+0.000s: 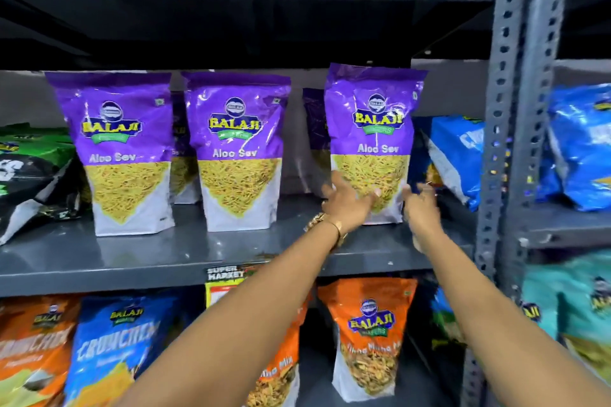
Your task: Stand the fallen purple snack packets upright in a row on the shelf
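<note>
Purple foil Aloo Sev packet [372,142], light, crinkly and slippery, wants gripping at both lower edges, where left hand [347,201] and right hand [421,208] rest, fingers apart, at 3 o'clock of its upright neighbours.

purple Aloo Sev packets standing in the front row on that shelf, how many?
3: left packet, middle packet, right packet between both hands. At least two more purple ones show partly behind; others may be hidden.

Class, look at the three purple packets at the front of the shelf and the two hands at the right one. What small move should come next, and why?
Probably straighten the right packet and let go. It leans a little to the left, while the left packet and middle packet stand upright. The left hand and right hand flank its base, open, so a slight nudge should level it into the row.
</note>
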Demonstrator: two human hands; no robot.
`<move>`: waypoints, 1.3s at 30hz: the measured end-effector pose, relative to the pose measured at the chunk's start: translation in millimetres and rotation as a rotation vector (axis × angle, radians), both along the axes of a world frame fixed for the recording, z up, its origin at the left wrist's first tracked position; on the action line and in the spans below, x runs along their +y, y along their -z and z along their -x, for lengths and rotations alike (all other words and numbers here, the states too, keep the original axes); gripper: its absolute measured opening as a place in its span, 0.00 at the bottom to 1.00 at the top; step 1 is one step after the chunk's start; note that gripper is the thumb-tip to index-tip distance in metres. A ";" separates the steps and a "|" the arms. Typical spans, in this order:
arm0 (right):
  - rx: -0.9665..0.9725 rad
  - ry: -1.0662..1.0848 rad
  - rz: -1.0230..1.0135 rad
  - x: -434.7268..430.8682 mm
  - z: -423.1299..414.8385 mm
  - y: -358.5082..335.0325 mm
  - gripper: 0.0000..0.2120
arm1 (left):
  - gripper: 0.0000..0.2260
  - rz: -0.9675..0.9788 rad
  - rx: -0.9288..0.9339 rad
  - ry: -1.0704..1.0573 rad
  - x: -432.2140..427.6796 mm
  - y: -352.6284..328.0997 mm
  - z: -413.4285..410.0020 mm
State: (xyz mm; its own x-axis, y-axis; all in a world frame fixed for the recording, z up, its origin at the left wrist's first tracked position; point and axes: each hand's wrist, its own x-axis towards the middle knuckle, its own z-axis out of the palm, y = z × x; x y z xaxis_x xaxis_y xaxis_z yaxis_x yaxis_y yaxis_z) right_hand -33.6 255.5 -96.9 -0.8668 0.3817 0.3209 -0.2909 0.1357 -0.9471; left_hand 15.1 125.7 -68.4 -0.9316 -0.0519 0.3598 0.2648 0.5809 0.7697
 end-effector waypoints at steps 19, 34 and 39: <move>-0.004 -0.395 -0.068 2.7 10.6 0.1 0.30 | 0.22 -0.060 -0.055 -0.152 -17.5 18.9 22.3; 0.015 -0.381 -0.129 2.7 11.5 2.4 0.30 | 0.22 -0.051 -0.051 -0.161 -17.4 20.5 23.5; 0.116 -0.251 -0.206 -0.6 1.4 2.2 0.20 | 0.21 -0.083 -0.054 -0.151 -19.0 19.8 15.7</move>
